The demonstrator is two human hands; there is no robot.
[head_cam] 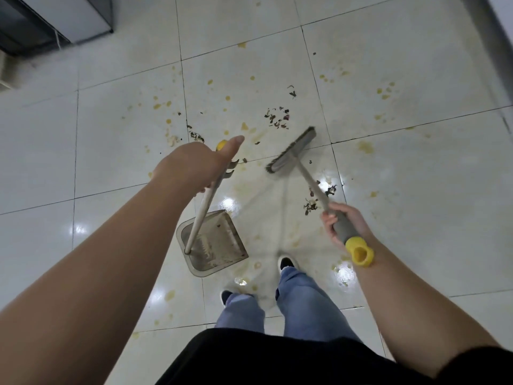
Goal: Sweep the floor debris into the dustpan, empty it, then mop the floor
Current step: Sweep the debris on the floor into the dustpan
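My left hand (202,165) grips the top of the dustpan's long handle (204,207), whose yellow cap shows beside my thumb. The grey dustpan (219,250) rests on the floor in front of my feet, its mouth facing right, with a few crumbs inside. My right hand (344,223) grips the grey, yellow-capped handle of the broom (313,187). The broom head (291,154) sits on the tiles up and right of the dustpan. Dark leaf debris lies beyond the head (277,118), left of my thumb (195,136) and beside the broom shaft (312,205).
White glossy tiles (416,176) carry many yellow stains and splashes. A dark cabinet base (55,20) stands at the top left and a dark edge (497,29) runs along the top right. My feet (286,263) stand just below the dustpan.
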